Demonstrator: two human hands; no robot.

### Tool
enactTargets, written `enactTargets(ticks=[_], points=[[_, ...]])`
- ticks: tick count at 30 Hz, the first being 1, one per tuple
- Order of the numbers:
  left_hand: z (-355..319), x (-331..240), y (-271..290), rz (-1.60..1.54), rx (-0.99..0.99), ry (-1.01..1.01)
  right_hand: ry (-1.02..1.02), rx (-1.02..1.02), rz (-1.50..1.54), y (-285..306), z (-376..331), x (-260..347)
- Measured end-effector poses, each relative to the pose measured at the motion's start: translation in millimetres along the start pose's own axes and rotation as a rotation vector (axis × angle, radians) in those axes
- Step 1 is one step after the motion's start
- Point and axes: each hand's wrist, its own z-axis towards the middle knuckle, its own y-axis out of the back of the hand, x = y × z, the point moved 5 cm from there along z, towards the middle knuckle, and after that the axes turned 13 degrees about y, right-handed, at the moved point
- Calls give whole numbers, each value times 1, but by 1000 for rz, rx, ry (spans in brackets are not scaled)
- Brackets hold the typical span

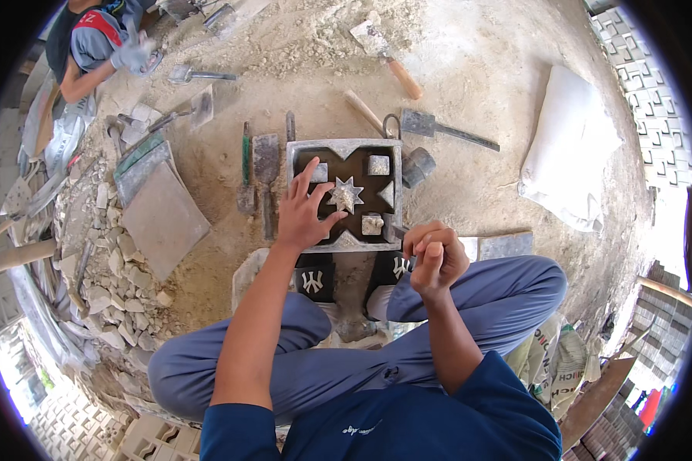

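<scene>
One square, grey metal mould frame (397, 177) sits on the sandy ground (473, 200) straight ahead on my feed, just in front of two black shoes (314, 283). Inside it I make out a grey, many-pointed star block (347, 194) at the centre, capped with lumpy, pale material, and small grey cube blocks (378, 165) toward the corners, the lower left one mostly hidden by a hand.

My left hand (304, 219) reaches over the frame's left side, its fingers (310, 173) spread and released, with the thumb and forefinger near the star; whether a fingertip touches it I cannot tell from here. My right hand (438, 257) is near the lower right corner, its fingers curled inward; I cannot tell whether they grasp anything.

Just left of the frame lie a rusty, flat-bladed metal tool (266, 157) and, beside it, a tool with a green handle (246, 154). Just to the right I see a short, grey metal cylinder (418, 167), and above that a dark grey, flat-bladed scraper (417, 121). Farther up lies a trowel with a wooden handle (404, 79). Well out to the right is a large white sack (565, 142); out to the left, a flat grey-brown board (165, 219) lies near a heap of pale broken stones (123, 284). At the upper left, another person's grey-gloved hand (133, 55) shows, blurred.
</scene>
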Motion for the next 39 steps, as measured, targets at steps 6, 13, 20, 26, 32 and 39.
enactTargets(ticks=[6, 13, 20, 26, 32, 39], points=[[0, -3, 1, 15, 12, 18, -296, 180, -65, 5, 15, -22], [-3, 4, 3, 27, 12, 28, -263, 227, 133, -13, 29, -18], [-4, 1, 1, 9, 11, 31, -201, 41, 24, -1, -5, -15], [-1, 3, -3, -8, 17, 11, -95, 151, -145, 3, -15, -18], [2, -3, 0, -33, 3, 17, -142, 91, -156, 1, -14, -26], [-9, -5, -5, -15, 34, 16, -74, 57, -92, 8, -19, -13]])
